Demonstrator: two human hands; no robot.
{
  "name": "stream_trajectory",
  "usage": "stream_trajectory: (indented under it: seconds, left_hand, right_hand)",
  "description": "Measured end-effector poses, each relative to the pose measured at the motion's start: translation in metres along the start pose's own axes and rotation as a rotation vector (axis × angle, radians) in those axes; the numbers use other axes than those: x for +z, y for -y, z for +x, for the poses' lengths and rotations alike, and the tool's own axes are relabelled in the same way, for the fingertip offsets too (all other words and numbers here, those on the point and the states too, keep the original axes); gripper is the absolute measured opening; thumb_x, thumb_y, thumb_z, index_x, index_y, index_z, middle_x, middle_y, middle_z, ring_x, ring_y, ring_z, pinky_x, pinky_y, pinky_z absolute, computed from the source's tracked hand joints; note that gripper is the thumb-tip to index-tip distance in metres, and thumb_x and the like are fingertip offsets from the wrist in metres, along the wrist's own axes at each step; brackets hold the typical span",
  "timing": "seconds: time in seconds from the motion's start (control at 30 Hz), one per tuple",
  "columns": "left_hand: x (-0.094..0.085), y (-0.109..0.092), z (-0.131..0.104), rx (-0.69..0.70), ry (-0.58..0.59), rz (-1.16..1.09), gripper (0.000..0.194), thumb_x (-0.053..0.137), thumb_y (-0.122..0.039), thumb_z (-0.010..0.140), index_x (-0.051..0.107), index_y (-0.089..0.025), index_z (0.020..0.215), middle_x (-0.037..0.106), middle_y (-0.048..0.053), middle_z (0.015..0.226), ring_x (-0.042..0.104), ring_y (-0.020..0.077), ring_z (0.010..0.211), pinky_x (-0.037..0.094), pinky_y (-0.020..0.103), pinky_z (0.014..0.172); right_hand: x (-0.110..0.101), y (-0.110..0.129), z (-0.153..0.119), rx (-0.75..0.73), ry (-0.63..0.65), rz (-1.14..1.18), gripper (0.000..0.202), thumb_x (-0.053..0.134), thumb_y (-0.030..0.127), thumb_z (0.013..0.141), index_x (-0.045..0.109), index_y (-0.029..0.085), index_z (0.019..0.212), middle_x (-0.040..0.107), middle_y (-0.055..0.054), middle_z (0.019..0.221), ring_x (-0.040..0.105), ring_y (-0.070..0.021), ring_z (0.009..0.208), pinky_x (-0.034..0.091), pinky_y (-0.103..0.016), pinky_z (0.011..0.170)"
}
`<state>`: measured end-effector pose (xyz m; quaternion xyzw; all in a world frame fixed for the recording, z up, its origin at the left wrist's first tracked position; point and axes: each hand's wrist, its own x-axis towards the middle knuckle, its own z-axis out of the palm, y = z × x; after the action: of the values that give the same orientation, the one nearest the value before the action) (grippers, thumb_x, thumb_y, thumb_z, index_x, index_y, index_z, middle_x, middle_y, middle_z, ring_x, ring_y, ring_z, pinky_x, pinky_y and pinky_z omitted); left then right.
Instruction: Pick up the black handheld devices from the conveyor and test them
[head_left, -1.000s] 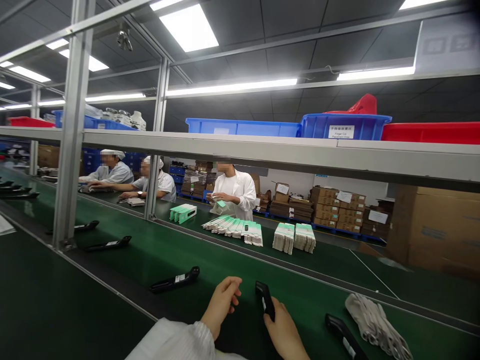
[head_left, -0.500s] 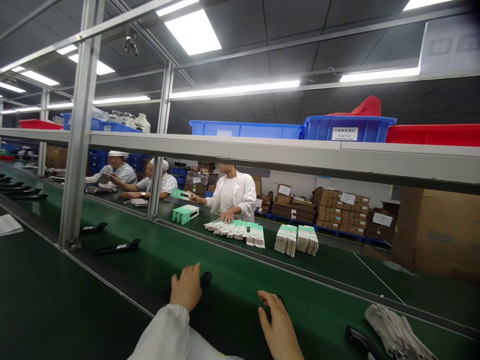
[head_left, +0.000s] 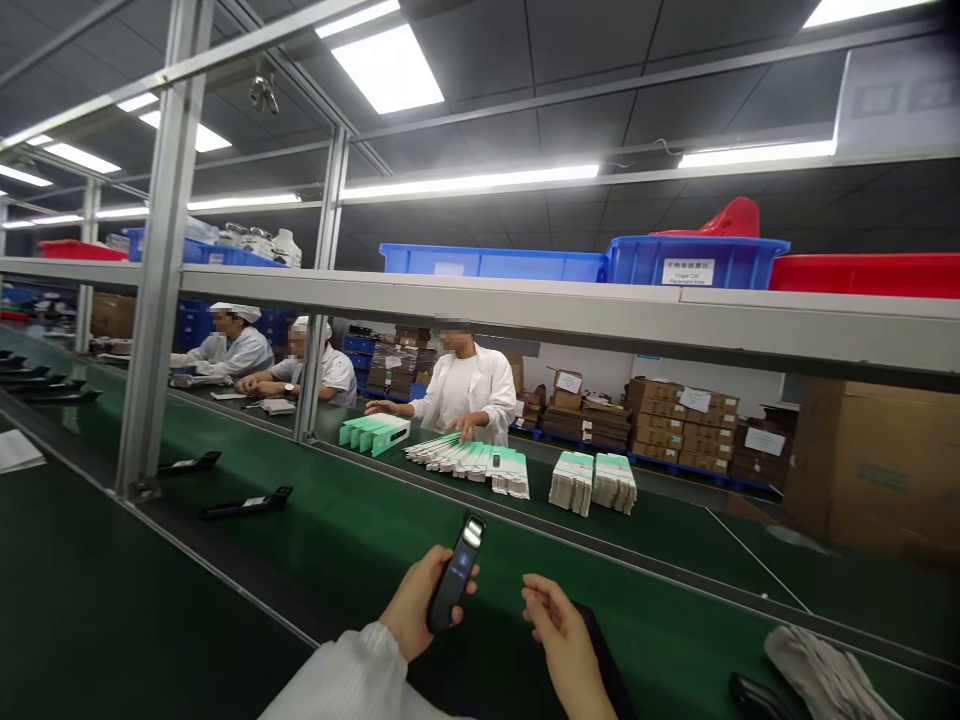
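Observation:
My left hand [head_left: 417, 600] is closed around a slim black handheld device [head_left: 454, 580], held upright and leaning right above the green belt. A shiny silvery patch shows at its top end, with a small lit mark below it. To the right, my right hand [head_left: 561, 640] is raised with its fingers loosely bent and nothing seen in them. Partly hidden behind my right wrist is a black object [head_left: 600, 640] on the belt. Farther right, another black device [head_left: 757, 695] is cut off by the lower edge, beside a pale grey bundled cloth or gloves [head_left: 829, 670].
More black devices [head_left: 247, 502] lie along the green belt [head_left: 360, 500] to the left. Across it, a co-worker [head_left: 469, 390] handles green-and-white cartons [head_left: 465, 457]. A metal post [head_left: 159, 260] stands at left, and a shelf [head_left: 525, 305] with blue and red bins crosses above.
My left hand has picked up the black device from the belt and brought it right and upright. My right hand's fingers have bent inward. The co-worker's carton has joined the others on the table.

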<state>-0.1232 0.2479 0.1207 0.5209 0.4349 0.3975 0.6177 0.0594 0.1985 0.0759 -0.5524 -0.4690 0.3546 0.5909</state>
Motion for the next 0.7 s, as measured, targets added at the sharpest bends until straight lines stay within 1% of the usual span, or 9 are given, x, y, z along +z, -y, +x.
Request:
stream_trajectory:
  seconds: [0.1,0.2,0.3,0.37,0.4,0.5,0.53,0.6,0.7]
  left_hand:
    - [0.017,-0.005,-0.008,-0.099,0.089,-0.477,0.035,0.045,-0.044,0.079,0.057,-0.015,0.095,0.059,0.004,0.074,0.052,0.0095,0.056,0.029,0.015,0.035]
    - [0.027,-0.006,-0.014,-0.15,0.149,-0.596,0.037,0.049,-0.045,0.078,0.059,-0.013,0.095,0.056,0.001,0.066,0.049,0.0084,0.05,0.026,0.015,0.033]
    - [0.034,-0.003,-0.016,-0.121,0.194,-0.609,0.04,0.046,-0.047,0.079,0.059,-0.013,0.096,0.058,0.004,0.071,0.05,0.009,0.054,0.027,0.016,0.035]
    - [0.04,-0.001,-0.016,-0.063,0.153,-0.518,0.04,0.043,-0.048,0.078,0.058,-0.014,0.093,0.058,0.004,0.074,0.051,0.0104,0.056,0.028,0.017,0.036]
    - [0.043,0.0,-0.016,-0.004,0.092,-0.42,0.038,0.045,-0.048,0.077,0.058,-0.015,0.091,0.058,0.004,0.073,0.05,0.0111,0.056,0.029,0.018,0.038]
    - [0.05,0.002,-0.02,0.311,-0.129,-0.001,0.032,0.056,-0.043,0.07,0.054,-0.019,0.092,0.057,0.001,0.074,0.053,0.0143,0.065,0.04,0.024,0.052]
    - [0.052,0.002,-0.022,0.406,-0.165,0.117,0.034,0.059,-0.04,0.069,0.052,-0.021,0.096,0.058,0.001,0.077,0.055,0.0159,0.07,0.043,0.026,0.06]
    - [0.055,0.002,-0.028,0.493,-0.15,0.24,0.038,0.058,-0.037,0.071,0.048,-0.023,0.105,0.059,0.002,0.087,0.057,0.0189,0.081,0.044,0.029,0.071]
    - [0.061,0.002,-0.036,0.464,-0.066,0.265,0.039,0.054,-0.039,0.075,0.046,-0.024,0.11,0.06,0.005,0.095,0.058,0.0209,0.085,0.045,0.03,0.072]
  right_hand:
    - [0.0,-0.003,0.003,0.043,-0.01,0.154,0.049,0.065,0.06,0.061,0.067,0.022,0.093,0.066,-0.005,0.086,0.06,-0.0177,0.069,0.045,-0.026,0.057]
    - [0.001,-0.002,0.004,0.085,0.002,0.252,0.052,0.069,0.061,0.056,0.068,0.022,0.089,0.065,-0.004,0.08,0.057,-0.0145,0.064,0.043,-0.023,0.053]
    - [0.002,0.003,0.002,0.108,0.009,0.308,0.051,0.069,0.062,0.056,0.069,0.022,0.088,0.064,-0.003,0.078,0.056,-0.0137,0.064,0.042,-0.023,0.053]
    - [0.003,0.007,0.0,0.118,0.016,0.327,0.05,0.068,0.062,0.057,0.07,0.022,0.088,0.064,-0.003,0.079,0.057,-0.0143,0.066,0.043,-0.023,0.055]
    - [0.003,0.009,-0.001,0.12,0.016,0.334,0.051,0.068,0.062,0.057,0.07,0.022,0.088,0.064,-0.004,0.08,0.057,-0.0147,0.068,0.043,-0.023,0.055]
    - [0.005,0.018,-0.006,0.128,0.024,0.368,0.054,0.067,0.064,0.057,0.071,0.021,0.089,0.066,-0.005,0.084,0.057,-0.0167,0.073,0.044,-0.024,0.058]
    - [0.006,0.022,-0.009,0.135,0.034,0.384,0.055,0.067,0.064,0.057,0.071,0.021,0.09,0.066,-0.006,0.086,0.058,-0.0182,0.077,0.045,-0.024,0.06]
    - [0.008,0.031,-0.014,0.168,0.083,0.419,0.056,0.065,0.064,0.059,0.07,0.021,0.094,0.067,-0.008,0.095,0.058,-0.0226,0.087,0.047,-0.028,0.065]
    - [0.01,0.045,-0.021,0.219,0.167,0.476,0.056,0.063,0.063,0.063,0.069,0.021,0.099,0.065,-0.009,0.107,0.056,-0.0279,0.099,0.048,-0.033,0.074]
